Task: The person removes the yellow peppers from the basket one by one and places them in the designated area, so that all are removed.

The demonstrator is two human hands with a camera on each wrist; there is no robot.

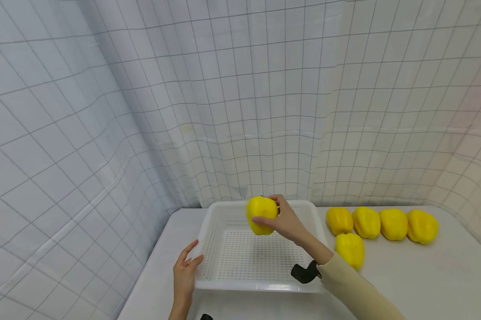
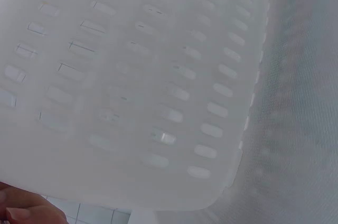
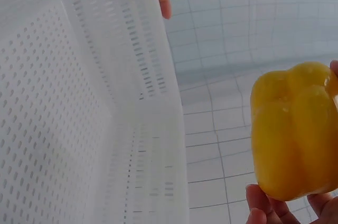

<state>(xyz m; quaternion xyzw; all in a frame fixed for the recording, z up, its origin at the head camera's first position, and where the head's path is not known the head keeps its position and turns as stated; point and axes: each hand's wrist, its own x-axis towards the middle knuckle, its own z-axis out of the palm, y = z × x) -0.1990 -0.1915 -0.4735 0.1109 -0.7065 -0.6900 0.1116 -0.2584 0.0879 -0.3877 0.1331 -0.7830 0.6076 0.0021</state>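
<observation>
My right hand (image 1: 286, 222) grips a yellow bell pepper (image 1: 260, 215) above the white perforated plastic basket (image 1: 260, 286). Thumb and fingers lie around the pepper's sides; in the right wrist view the lobed pepper (image 3: 293, 131) shows large, beside the basket's rim. At the basket's left side is my left hand (image 1: 187, 266), its thumb and fingers spread along the rim. The left wrist view shows the slotted outer wall of the basket (image 2: 132, 182) with fingertips (image 2: 31, 213) at its edge. The basket's floor shows bare holes.
To the right of the basket, several yellow bell peppers (image 1: 393, 224) stand in a row on the white table (image 1: 408, 280), with another pepper (image 1: 350, 251) in front. A white grid-patterned curtain (image 1: 240, 111) hangs behind and at both sides.
</observation>
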